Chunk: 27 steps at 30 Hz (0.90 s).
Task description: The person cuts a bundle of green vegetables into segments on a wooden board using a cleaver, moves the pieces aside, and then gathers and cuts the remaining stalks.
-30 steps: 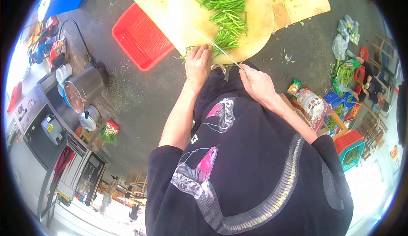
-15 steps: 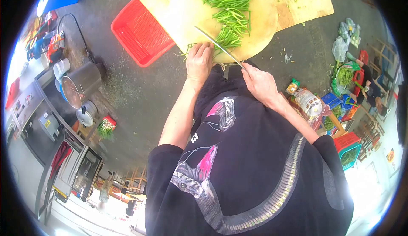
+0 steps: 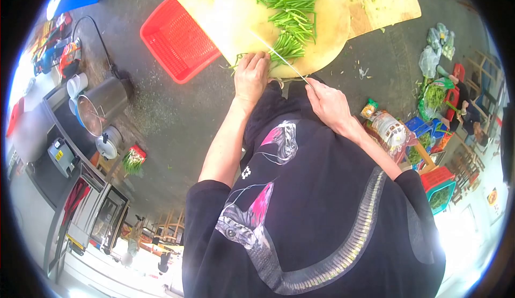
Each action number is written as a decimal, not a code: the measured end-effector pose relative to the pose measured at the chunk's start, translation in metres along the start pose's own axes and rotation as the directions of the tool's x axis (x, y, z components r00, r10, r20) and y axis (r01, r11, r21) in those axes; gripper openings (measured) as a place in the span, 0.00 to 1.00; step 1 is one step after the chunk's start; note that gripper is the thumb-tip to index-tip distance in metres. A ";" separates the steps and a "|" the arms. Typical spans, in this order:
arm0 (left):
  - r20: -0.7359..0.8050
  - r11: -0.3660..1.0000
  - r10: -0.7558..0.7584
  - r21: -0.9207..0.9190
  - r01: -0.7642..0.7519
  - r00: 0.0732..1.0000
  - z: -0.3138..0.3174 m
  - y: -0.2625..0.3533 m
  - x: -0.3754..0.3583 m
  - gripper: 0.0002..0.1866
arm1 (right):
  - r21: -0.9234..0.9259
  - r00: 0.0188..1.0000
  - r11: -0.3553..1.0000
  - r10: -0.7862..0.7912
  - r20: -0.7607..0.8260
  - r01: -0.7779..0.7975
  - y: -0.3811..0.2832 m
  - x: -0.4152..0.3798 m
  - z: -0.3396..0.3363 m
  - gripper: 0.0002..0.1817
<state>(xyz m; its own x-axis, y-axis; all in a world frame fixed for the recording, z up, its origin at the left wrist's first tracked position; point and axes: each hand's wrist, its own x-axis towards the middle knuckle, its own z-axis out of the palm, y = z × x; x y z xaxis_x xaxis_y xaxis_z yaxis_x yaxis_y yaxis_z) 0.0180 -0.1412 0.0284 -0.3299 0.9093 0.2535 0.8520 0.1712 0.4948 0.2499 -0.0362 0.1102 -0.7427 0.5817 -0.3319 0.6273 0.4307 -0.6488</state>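
Cut green stalks, which look like garlic chives or scallions, lie in a long row on a round cutting board. My left hand is closed with fingers curled over the near end of the stalks; a few thin ends stick out to its left. My right hand grips the handle of a kitchen knife. Its blade slants up and left across the stalks, close beside my left fingertips. The knife's handle is mostly hidden in my fist.
Under the round board is a wooden tabletop. A red plastic basket stands left of it. A large metal pot is further left. Bags, crates of greens and a seated person are at the right.
The knife blade has tilted slightly, its face catching more light. Both hands stay almost in the same place, and the stalks look unmoved.
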 end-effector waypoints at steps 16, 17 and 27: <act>-0.016 1.000 0.013 -0.015 -0.014 1.000 0.004 0.000 0.002 0.04 | 0.004 0.995 0.998 0.067 0.070 -0.068 -0.009 0.006 -0.005 0.18; -0.012 1.000 0.021 -0.016 -0.021 1.000 0.004 -0.001 0.003 0.04 | -0.011 0.996 0.998 0.057 0.067 -0.056 -0.007 0.007 -0.003 0.17; 0.004 1.000 0.023 0.009 -0.024 1.000 0.005 0.004 0.002 0.04 | -0.103 0.979 0.991 0.104 0.175 -0.087 -0.014 0.025 -0.010 0.16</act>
<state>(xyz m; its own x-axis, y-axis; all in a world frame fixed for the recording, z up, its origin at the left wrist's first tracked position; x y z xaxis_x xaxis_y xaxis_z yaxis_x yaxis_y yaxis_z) 0.0229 -0.1372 0.0268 -0.3081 0.9146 0.2617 0.8630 0.1530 0.4814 0.2245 -0.0205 0.1180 -0.7028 0.4939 -0.5120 0.7103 0.4470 -0.5438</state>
